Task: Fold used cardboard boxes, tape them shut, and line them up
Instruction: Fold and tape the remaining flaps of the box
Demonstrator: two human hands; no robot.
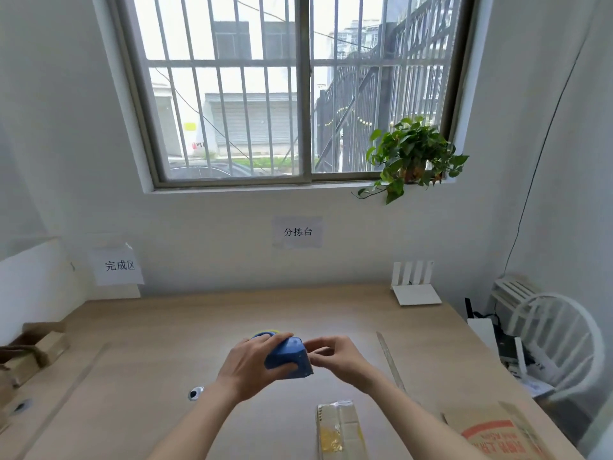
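Your table point(139, 376) is a light wood top running wall to wall under the barred window point(298, 91), w/ a potted plant point(413, 157) on the sill at right. White chair point(557, 343) sits off the table's right edge. Flattened cardboard box point(497, 433) w/ red print lies at the near right corner, partly out of view. Another cardboard piece point(36, 350) w/ a dark strap lies at the far left edge. A smaller flat box point(341, 429) w/ clear tape and a yellow patch lies near you, just right of center, between your forearms. White router point(414, 287) stands at the back right by the wall. Two paper signs point(297, 232) are stuck on the wall, one center, one left. A ruler point(391, 360) lies right of your hands.

Your left hand point(255, 363) grips the blue tape dispenser point(292, 358) above mid-table, fingers curled over its top, thumb under. Your right hand point(335, 356) pinches at the dispenser's right end; what it holds there is too small to tell, prob. the tape end.
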